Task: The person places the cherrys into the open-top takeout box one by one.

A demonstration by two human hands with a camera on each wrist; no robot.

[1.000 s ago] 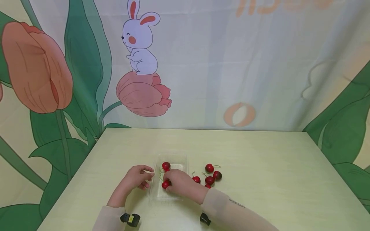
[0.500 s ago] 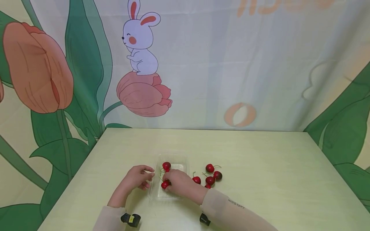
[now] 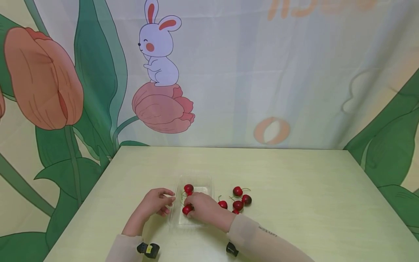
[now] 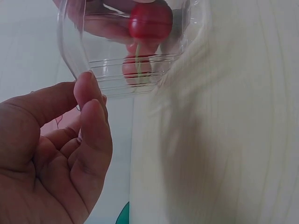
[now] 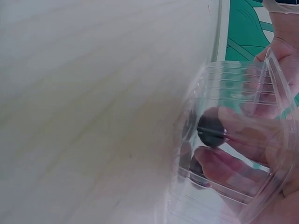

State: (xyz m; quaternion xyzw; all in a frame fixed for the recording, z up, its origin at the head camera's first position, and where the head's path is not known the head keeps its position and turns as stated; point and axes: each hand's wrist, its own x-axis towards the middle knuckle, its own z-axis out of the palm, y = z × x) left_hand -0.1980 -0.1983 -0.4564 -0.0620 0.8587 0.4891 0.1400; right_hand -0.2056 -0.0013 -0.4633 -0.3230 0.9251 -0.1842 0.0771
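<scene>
A clear plastic container (image 3: 179,220) stands on the table with red cherries inside, among them a cherry (image 3: 188,188) near its back end. My right hand (image 3: 204,207) reaches down into it, thumb and fingers around a cherry (image 3: 187,209) low in the container. Through the clear wall in the right wrist view, the fingertips (image 5: 210,161) lie close by two dark cherries. At the left side, my left hand (image 3: 157,201) pinches the container's rim between thumb and finger, as the left wrist view (image 4: 70,135) shows. The right hand covers part of the container's inside.
Several loose cherries (image 3: 238,205) with stems lie on the table (image 3: 294,189) just right of the container, close to the right forearm. A curtain (image 3: 222,91) printed with a rabbit and tulips hangs behind the table's back edge.
Almost nothing differs. Both hands keep their places, and the cherry at the right fingertips has shifted very slightly left since the first frame.
</scene>
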